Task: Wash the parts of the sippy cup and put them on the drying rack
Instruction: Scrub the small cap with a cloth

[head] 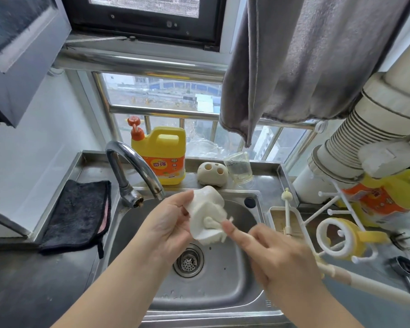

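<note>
Over the steel sink (227, 287), my left hand (168, 223) grips a white, translucent sippy cup part (207, 215), tilted with its open end toward the lower right. My right hand (272, 252) holds a long brush by its white handle (365, 282), index finger stretched along it toward the part. The brush head is at or inside the part's opening and mostly hidden. A yellow cup lid with a white ring (341, 237) hangs on the white drying rack (322, 209) at the right. A clear cup (239, 168) lies on the ledge behind the sink.
The tap (137, 169) curves over the sink's left rear. Behind it stand a yellow detergent bottle (163, 157) and a beige holder with holes (212, 174). A dark cloth (78, 211) lies left. A thin straw brush (287, 209) stands in a tray. A grey towel (305, 62) hangs above.
</note>
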